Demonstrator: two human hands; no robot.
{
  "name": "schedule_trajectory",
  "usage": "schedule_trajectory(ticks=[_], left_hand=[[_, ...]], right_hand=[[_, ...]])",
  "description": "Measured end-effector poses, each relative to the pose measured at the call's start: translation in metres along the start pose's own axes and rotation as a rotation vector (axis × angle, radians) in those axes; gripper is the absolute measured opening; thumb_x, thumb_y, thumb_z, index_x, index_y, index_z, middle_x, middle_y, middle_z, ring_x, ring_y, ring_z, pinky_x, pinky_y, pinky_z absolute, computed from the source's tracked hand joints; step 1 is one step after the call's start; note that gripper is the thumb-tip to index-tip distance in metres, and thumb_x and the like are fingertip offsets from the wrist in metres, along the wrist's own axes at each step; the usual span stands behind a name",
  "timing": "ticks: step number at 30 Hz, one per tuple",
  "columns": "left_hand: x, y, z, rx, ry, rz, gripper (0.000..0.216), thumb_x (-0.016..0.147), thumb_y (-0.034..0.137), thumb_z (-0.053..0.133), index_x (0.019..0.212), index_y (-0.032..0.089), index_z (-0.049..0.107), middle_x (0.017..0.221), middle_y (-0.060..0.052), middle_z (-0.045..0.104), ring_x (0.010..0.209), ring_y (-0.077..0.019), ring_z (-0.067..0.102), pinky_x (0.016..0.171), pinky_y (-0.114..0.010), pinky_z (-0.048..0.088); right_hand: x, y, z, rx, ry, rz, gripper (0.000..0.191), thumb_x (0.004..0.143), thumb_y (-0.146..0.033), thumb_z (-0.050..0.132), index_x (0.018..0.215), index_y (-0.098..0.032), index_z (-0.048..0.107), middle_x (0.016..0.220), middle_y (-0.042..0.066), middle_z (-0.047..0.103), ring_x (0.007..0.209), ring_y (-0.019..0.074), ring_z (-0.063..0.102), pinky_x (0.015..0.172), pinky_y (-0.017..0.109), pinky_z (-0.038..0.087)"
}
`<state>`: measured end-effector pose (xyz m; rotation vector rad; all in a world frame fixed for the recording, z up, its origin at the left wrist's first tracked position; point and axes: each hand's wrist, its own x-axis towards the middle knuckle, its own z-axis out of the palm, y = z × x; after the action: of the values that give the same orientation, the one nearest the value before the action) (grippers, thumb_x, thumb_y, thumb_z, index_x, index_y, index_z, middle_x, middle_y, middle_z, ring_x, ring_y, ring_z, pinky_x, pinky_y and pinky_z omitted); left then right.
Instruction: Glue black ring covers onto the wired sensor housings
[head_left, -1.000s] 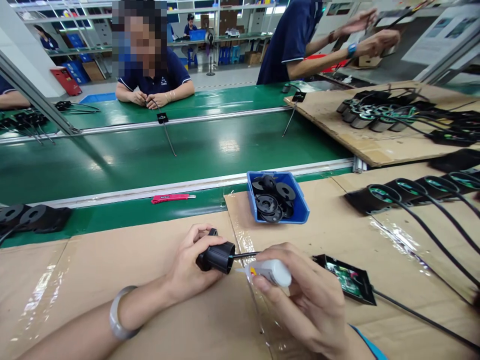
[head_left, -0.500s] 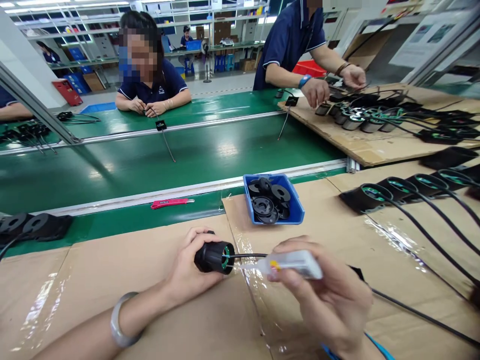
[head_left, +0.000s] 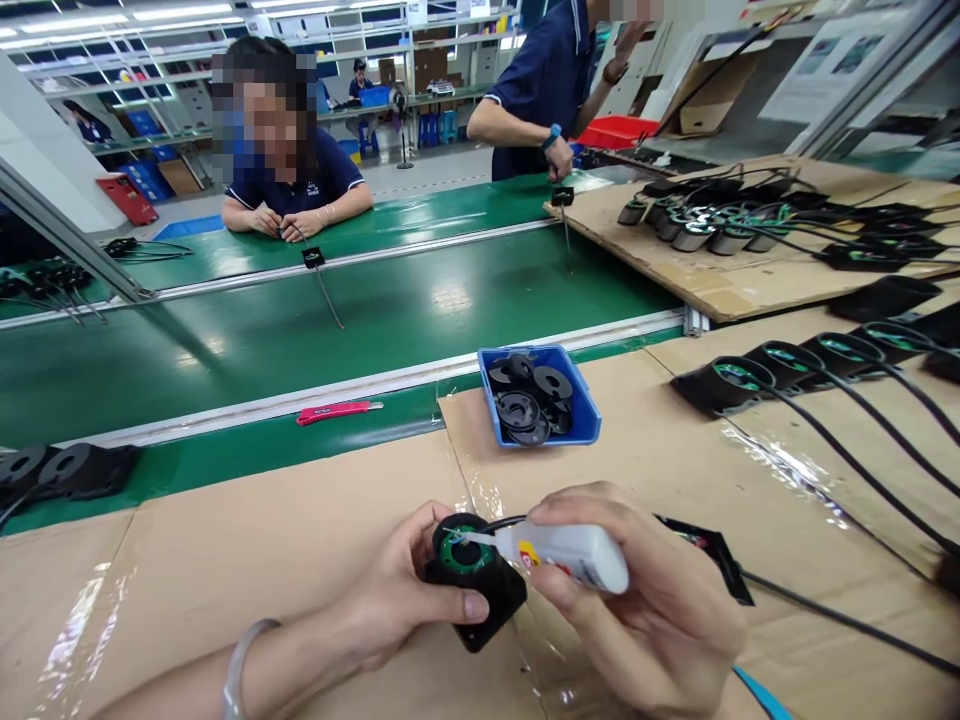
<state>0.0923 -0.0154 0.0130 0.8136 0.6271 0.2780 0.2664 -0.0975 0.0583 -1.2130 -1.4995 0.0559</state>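
Observation:
My left hand point(head_left: 409, 590) is wrapped round a black plastic housing point(head_left: 491, 595), its round open end tilted up towards me. Inside that opening sits a green circuit board point(head_left: 454, 553), and a black cable runs out of it to the right, behind the bottle. Between the thumb and fingers of my right hand point(head_left: 645, 590) is a white glue bottle point(head_left: 585, 555) with a yellow and red label. Its thin nozzle point(head_left: 481, 538) reaches over the rim of the housing, at the board. Whether glue is flowing is too small to tell.
A blue bin point(head_left: 592, 425) of black discs stands beyond my hands. Left of it lies a red utility knife point(head_left: 337, 411). Cabled black housings point(head_left: 739, 378) line the right side. Across the green belt point(head_left: 405, 300), one co-worker point(head_left: 300, 190) sits and another point(head_left: 532, 100) stands.
My left hand has turned the housing from facing right to facing up and brought it nearer. The nozzle has followed to the opening. The standing co-worker's hands have left the parts on the cardboard.

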Motion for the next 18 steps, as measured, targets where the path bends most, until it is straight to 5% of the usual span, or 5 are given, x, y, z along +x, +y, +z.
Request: schedule_trajectory(ticks=[7, 18], left_hand=[[0.0037, -0.0077, -0.0025, 0.01, 0.0, -0.012, 0.055, 0.052, 0.023, 0.097, 0.087, 0.016, 0.056, 0.08, 0.003, 0.062, 0.078, -0.0122, 0.054, 0.067, -0.023, 0.037], [0.0035, -0.0053, -0.0024, 0.037, 0.007, -0.03, 0.054, 0.053, 0.023, 0.096, 0.09, 0.015, 0.057, 0.082, 0.002, 0.062, 0.079, -0.0121, 0.053, 0.068, -0.023, 0.037]], right_hand=[[0.0007, -0.0023, 0.001, -0.007, -0.116, -0.001, 0.01, 0.091, -0.014, 0.058, 0.1, -0.017, 0.058, 0.08, 0.002, 0.065, 0.07, 0.0117, 0.061, 0.06, 0.02, 0.053], [-0.0003, -0.001, 0.0071, -0.023, -0.096, -0.033, 0.016, 0.088, -0.01, 0.06, 0.102, -0.017, 0.057, 0.081, 0.003, 0.064, 0.069, 0.0139, 0.061, 0.06, 0.023, 0.054]])
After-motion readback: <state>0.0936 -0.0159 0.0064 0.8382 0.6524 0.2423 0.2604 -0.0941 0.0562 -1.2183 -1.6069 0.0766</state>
